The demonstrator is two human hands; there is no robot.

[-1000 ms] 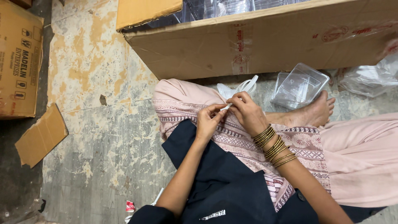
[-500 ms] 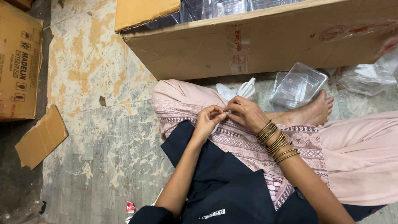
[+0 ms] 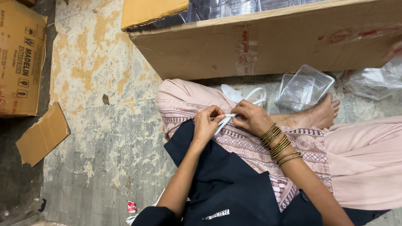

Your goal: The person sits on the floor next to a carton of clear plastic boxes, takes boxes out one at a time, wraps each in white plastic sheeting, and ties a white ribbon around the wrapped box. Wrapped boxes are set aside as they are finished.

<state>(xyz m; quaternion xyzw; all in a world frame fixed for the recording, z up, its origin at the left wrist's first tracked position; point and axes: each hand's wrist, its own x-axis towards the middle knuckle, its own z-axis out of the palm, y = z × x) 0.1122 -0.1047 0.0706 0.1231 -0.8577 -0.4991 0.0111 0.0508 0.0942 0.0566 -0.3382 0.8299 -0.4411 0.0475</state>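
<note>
Near the middle of the frame, over the lap, both hands are meeting on a thin white plastic strip [image 3: 226, 118]. The left hand [image 3: 206, 125] is curling its fingers [image 3: 212, 114] shut and pinching the strip's near end between thumb and fingertips. The right hand [image 3: 252, 118], wearing a stack of gold bangles [image 3: 278, 144] on the wrist, is also closing its fingers tight on the strip just beside the left, the two hands almost touching. The strip is running flat and narrow between the pinches, then trailing down-left across the patterned pink cloth [image 3: 251, 144]; behind the hands, white loops of the same material [image 3: 249, 95] are lying crumpled on the knee. To the right, a clear plastic container [image 3: 305, 87] is lying beside a bare foot [image 3: 320, 114], below a large cardboard box [image 3: 272, 39].
</note>
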